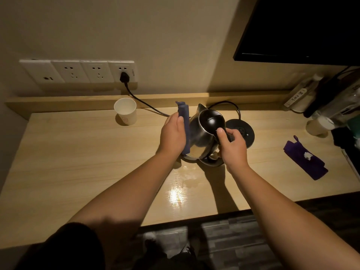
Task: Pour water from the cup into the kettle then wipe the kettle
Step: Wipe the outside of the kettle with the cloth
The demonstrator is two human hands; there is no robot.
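A steel kettle (198,141) with a black lid stands on the wooden desk (78,162), off its base. My right hand (231,145) grips the kettle's black handle. My left hand (173,133) presses a folded blue cloth (185,117) flat against the kettle's left side. A white paper cup (126,111) stands upright at the back left, apart from both hands; I cannot tell what is in it.
The kettle's round black base (243,133) lies just right of the kettle, its cord running to a wall socket strip (78,71). A purple cloth (304,157) lies at the right. Bottles and clutter (321,106) crowd the far right corner. A wet patch (183,176) shines in front of the kettle.
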